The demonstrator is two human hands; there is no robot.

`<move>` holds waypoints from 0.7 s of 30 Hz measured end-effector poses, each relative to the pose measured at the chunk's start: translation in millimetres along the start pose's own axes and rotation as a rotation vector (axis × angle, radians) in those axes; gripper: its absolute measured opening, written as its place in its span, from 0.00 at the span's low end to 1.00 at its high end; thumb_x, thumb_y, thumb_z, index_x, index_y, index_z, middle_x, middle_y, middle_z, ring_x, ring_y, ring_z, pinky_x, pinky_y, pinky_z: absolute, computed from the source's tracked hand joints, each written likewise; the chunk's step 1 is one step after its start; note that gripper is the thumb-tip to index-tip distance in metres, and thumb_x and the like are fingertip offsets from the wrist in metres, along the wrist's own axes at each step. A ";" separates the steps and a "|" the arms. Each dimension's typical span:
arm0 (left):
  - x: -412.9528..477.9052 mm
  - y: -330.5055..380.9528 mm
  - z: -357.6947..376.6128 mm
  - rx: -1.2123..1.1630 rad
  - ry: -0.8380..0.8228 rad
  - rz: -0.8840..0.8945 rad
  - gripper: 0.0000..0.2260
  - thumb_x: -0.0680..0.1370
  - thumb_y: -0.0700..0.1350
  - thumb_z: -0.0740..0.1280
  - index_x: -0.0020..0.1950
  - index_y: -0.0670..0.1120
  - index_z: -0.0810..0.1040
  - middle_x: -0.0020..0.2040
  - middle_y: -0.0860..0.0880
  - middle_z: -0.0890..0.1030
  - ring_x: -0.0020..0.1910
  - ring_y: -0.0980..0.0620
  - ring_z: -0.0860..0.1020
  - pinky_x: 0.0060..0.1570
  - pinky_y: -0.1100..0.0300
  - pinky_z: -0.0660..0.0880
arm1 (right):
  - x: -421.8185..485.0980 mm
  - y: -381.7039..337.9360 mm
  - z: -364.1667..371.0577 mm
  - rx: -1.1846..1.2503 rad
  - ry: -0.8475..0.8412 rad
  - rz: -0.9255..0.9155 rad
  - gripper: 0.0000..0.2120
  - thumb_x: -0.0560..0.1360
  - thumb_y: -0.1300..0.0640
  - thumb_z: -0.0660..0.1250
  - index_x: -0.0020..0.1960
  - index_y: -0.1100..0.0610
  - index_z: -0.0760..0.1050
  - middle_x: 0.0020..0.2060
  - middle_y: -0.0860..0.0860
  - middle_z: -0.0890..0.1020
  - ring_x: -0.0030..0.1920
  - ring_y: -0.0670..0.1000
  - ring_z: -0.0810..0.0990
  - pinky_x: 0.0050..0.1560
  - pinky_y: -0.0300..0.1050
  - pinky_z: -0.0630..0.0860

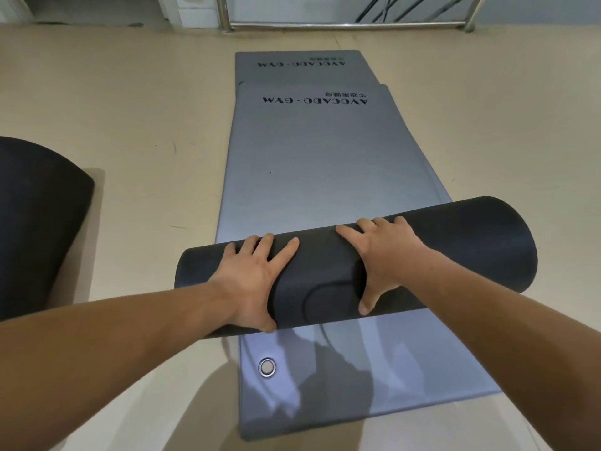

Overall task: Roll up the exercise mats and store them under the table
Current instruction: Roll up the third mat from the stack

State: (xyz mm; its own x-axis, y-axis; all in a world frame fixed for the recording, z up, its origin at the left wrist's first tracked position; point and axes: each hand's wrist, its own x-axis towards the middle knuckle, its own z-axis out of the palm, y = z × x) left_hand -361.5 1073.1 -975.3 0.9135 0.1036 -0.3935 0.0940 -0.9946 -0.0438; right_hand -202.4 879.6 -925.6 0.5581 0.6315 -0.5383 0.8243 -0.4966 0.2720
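A grey exercise mat (pixel 325 164) printed "AVOCADO GYM" lies flat on the floor, and its near end is wound into a thick dark roll (pixel 471 242). My left hand (pixel 253 281) presses on the roll's left part with fingers spread and the thumb tucked at its near lower edge. My right hand (pixel 380 258) lies over the roll's middle, fingers spread across the top. Beneath it lies a second grey mat (pixel 357 385), showing in front of the roll with a metal eyelet (pixel 267 366). Another printed mat end (pixel 302 73) pokes out at the far side.
A dark rolled mat (pixel 39 222) lies at the left edge of view. The beige floor (pixel 130 125) surrounds the mats. A metal railing (pixel 351 26) and a white wall base run along the far side.
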 end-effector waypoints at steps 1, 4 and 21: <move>3.1 -4.2 -3.6 -0.017 0.003 0.023 0.67 0.60 0.72 0.75 0.82 0.59 0.31 0.80 0.45 0.56 0.78 0.42 0.61 0.75 0.41 0.64 | 1.9 1.5 -3.9 0.020 -0.026 -0.005 0.70 0.51 0.21 0.77 0.82 0.42 0.45 0.71 0.52 0.71 0.70 0.60 0.73 0.71 0.65 0.68; 8.5 -7.8 -11.5 -0.044 -0.004 0.081 0.64 0.59 0.71 0.76 0.82 0.61 0.36 0.74 0.50 0.65 0.70 0.45 0.69 0.68 0.43 0.70 | -2.4 3.1 -7.9 0.081 -0.079 0.007 0.62 0.53 0.22 0.78 0.78 0.41 0.54 0.61 0.48 0.78 0.59 0.56 0.80 0.65 0.61 0.73; 1.3 -17.5 -28.4 -0.346 -0.270 0.257 0.52 0.58 0.62 0.83 0.76 0.69 0.58 0.60 0.59 0.79 0.56 0.50 0.80 0.59 0.47 0.80 | -77.0 -51.9 16.4 0.153 0.145 -0.038 0.55 0.67 0.31 0.76 0.82 0.41 0.45 0.77 0.53 0.59 0.76 0.60 0.63 0.74 0.63 0.65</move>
State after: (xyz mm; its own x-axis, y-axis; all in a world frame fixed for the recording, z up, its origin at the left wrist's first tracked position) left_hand -350.7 1090.6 -949.0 0.7938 -0.1930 -0.5767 0.0471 -0.9260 0.3746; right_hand -289.7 847.0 -911.4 0.5441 0.7250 -0.4223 0.8269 -0.5487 0.1234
